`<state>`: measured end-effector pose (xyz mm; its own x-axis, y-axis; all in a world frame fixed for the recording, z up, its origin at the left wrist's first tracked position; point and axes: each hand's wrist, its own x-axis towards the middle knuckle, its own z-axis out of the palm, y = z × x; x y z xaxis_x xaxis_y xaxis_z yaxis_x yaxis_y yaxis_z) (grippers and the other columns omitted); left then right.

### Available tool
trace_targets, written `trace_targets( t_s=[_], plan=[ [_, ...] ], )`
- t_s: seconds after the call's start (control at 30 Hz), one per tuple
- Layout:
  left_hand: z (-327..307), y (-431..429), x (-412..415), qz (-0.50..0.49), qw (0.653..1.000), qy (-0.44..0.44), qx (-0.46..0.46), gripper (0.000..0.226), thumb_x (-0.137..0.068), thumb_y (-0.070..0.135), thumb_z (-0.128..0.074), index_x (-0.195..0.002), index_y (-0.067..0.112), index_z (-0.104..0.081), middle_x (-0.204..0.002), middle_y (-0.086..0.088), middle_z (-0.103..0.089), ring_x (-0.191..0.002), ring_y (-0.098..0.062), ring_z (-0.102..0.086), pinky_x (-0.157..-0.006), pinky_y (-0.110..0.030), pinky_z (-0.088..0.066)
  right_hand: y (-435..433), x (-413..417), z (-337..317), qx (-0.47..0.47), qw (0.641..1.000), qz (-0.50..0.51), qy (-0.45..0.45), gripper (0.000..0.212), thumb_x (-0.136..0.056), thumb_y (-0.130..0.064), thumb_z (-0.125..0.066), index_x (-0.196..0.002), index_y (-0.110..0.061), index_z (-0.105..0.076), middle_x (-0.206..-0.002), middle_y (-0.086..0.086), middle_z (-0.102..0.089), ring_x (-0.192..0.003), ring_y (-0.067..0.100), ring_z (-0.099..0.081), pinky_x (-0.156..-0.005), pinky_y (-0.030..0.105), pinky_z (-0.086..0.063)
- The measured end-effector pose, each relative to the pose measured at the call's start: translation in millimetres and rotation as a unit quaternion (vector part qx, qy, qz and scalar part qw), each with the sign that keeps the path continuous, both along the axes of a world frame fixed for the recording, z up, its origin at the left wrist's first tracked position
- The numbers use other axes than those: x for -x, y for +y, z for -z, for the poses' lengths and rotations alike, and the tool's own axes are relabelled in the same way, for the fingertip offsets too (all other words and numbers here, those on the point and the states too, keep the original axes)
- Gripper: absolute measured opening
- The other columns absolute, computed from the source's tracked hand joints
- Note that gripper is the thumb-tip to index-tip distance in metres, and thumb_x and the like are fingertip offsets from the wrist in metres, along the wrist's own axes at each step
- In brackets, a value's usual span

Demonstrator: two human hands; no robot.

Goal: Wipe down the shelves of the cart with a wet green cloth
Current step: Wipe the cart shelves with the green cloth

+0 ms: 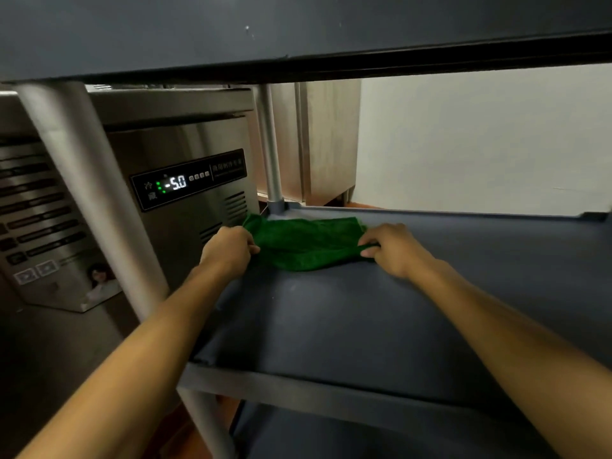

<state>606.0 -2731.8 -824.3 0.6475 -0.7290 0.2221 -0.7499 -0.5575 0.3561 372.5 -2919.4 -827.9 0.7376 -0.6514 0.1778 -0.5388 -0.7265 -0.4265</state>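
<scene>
Green cloth (306,243) spread crosswise at the middle shelf's (364,326) far-left corner.
Left hand (228,250) and right hand (390,248) each pinch a near corner, seemingly equally close.

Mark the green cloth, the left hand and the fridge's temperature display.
green cloth (308,241), head view, middle of the fabric
left hand (228,248), head view, back of hand
temperature display (177,183), head view, lit digits

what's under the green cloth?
The cloth lies on the cart's middle shelf, far-left corner by the post, left hand and right hand gripping its ends. Shelf beneath is hidden.
</scene>
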Motion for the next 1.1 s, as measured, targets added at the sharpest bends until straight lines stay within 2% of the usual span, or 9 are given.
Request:
trace_targets(
  t_s=[0.1,0.3,0.43,0.7,1.1],
  plan=[
    [2.2,11.8,8.2,-0.013,1.0,-0.012,0.01,0.018,-0.099,0.024,-0.06,-0.104,0.015,-0.074,-0.104,-0.009,-0.072,-0.097,-0.026,-0.066,-0.088,-0.043,-0.054,9.9,7.5,-1.3,0.007,1.0,-0.002,-0.012,0.026,-0.093,-0.016,-0.066,-0.119,-0.012,-0.069,-0.123,0.013,-0.065,-0.11,0.027,-0.06,-0.096,0.029,-0.046],
    [2.1,39.4,26.9,0.017,0.998,-0.064,-0.002,0.017,-0.098,0.016,-0.058,-0.103,0.021,-0.074,-0.104,-0.004,-0.072,-0.095,-0.024,-0.066,-0.086,-0.042,-0.055,37.6,21.3,-4.7,0.007,1.0,-0.014,-0.016,0.022,-0.094,-0.014,-0.065,-0.115,-0.011,-0.071,-0.113,0.013,-0.068,-0.101,0.024,-0.063,-0.092,0.034,-0.051],
    [-1.8,57.9,43.5,0.04,0.994,-0.09,-0.039,0.017,-0.094,0.012,-0.06,-0.1,0.02,-0.074,-0.104,-0.005,-0.072,-0.099,-0.027,-0.068,-0.087,-0.042,-0.056,51.2,41.2,-6.8,0.008,1.0,-0.02,-0.008,0.023,-0.093,-0.012,-0.065,-0.116,-0.011,-0.071,-0.115,0.013,-0.068,-0.102,0.023,-0.064,-0.094,0.036,-0.051],
    [1.8,96.7,78.2,0.085,0.977,-0.188,-0.064,0.017,-0.101,0.026,-0.054,-0.097,0.014,-0.065,-0.102,-0.004,-0.063,-0.094,-0.028,-0.065,-0.074,-0.039,-0.052,76.1,78.8,-12.6,0.018,1.0,-0.019,-0.012,0.026,-0.094,-0.013,-0.066,-0.119,-0.014,-0.07,-0.122,0.011,-0.066,-0.105,0.024,-0.064,-0.093,0.039,-0.052],
    [-1.9,139.5,130.0,0.102,0.977,-0.177,-0.053,0.019,-0.102,0.027,-0.051,-0.103,0.013,-0.064,-0.104,-0.003,-0.062,-0.095,-0.027,-0.065,-0.078,-0.045,-0.054,98.0,122.7,-13.7,0.072,0.995,-0.062,-0.017,0.021,-0.093,-0.015,-0.066,-0.113,-0.016,-0.072,-0.108,0.004,-0.068,-0.098,0.021,-0.062,-0.087,0.033,-0.049]
  ],
)
